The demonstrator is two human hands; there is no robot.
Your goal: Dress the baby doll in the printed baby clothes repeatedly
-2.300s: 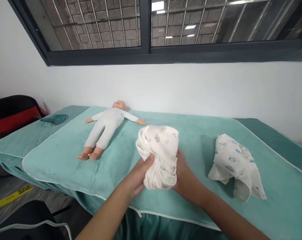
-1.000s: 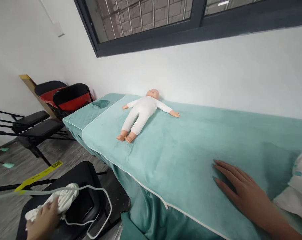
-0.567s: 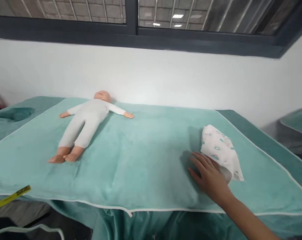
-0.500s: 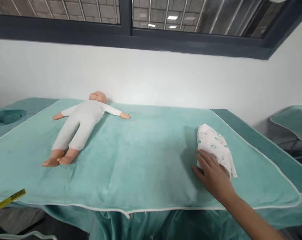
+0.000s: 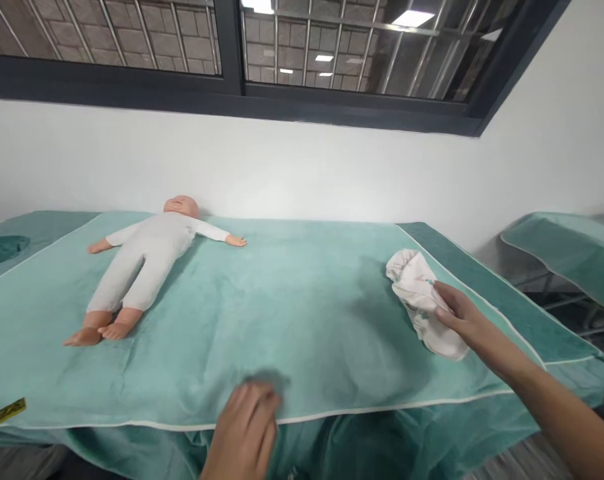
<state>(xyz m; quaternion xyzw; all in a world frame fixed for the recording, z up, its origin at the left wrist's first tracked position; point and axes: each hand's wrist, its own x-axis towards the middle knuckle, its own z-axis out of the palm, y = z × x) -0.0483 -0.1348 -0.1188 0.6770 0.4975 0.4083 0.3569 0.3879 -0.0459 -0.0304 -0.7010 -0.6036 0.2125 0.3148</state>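
Observation:
My right hand (image 5: 465, 317) pinches a bunched white baby garment (image 5: 415, 287) with a small green print, between the thumb and fingers. The garment is at the right side of the green padded mat (image 5: 302, 300), casting a shadow to its left. My left hand (image 5: 247, 427) is at the mat's front edge, back of the hand up, with its fingers loosely bent and nothing visible in them. On the left of the mat a baby doll (image 5: 152, 247) in a white long-sleeved suit lies on its back, arms spread, feet toward me.
Behind the mat rises a white wall (image 5: 282, 167) under a dark-framed window (image 5: 352, 103) with metal bars. Another green-covered surface (image 5: 572, 253) stands at the right. Green cloth (image 5: 372, 447) hangs below the front edge. A yellow strip (image 5: 5, 413) lies at lower left.
My right hand has closed on the garment, which is now turned and crumpled. My left hand has come into view at the bottom. The whole view has shifted slightly.

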